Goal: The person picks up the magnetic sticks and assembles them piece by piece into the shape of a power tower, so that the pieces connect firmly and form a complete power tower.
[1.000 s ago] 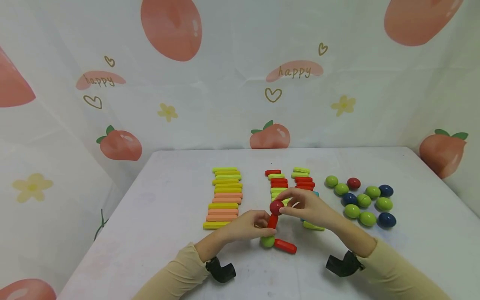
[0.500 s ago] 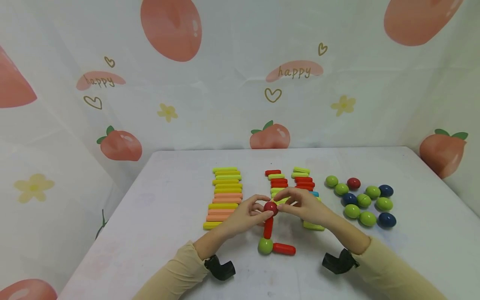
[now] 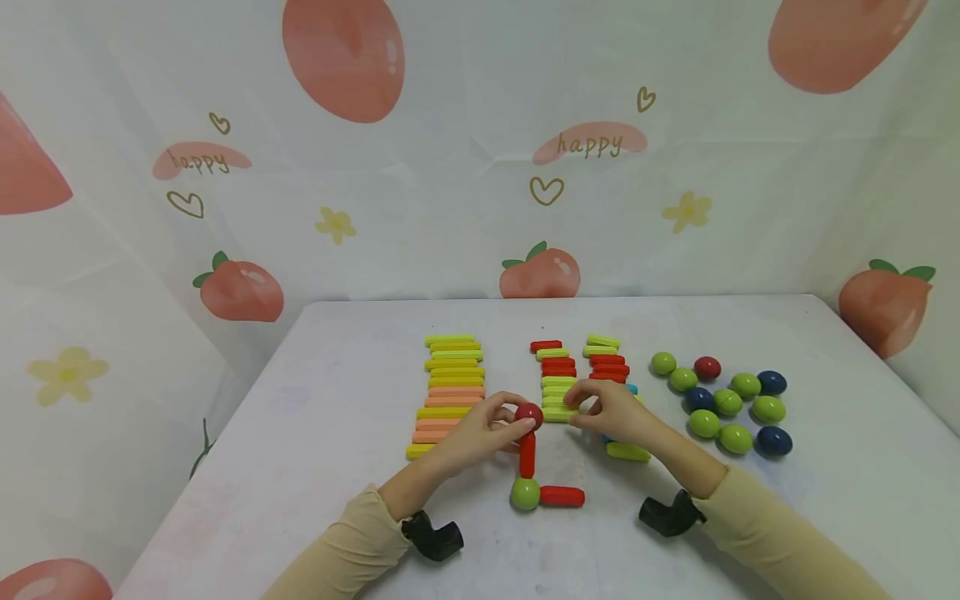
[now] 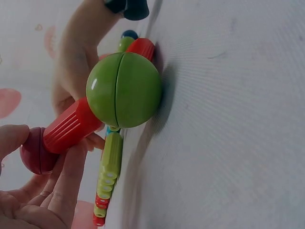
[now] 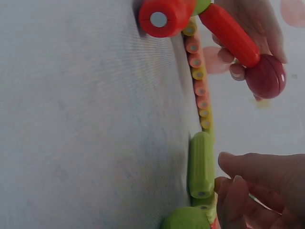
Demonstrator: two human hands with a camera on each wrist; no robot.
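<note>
My left hand (image 3: 480,437) grips a dark red ball (image 3: 528,416) between thumb and fingers. A red rod (image 3: 527,456) joins that ball to a green ball (image 4: 125,90), and a second red rod (image 3: 562,497) extends right from the green one. This L-shaped magnetic piece slopes up from the table toward the left hand. My right hand (image 3: 615,412) hovers by the column of short rods, thumb and fingers parted. Nearest its fingertips lies a light green rod (image 5: 202,164); no hold on it shows.
Long yellow and orange rods (image 3: 450,402) form a column on the left. Another column of short rods (image 3: 607,360) lies partly behind the right hand. Green, blue and red balls (image 3: 735,437) are spread at the right. A printed cloth (image 3: 450,208) hangs behind the table.
My right hand has let go of the red ball and moved right to the green rods. The left hand shifted its hold from the rod to the red ball; the joined piece moved slightly left.
</note>
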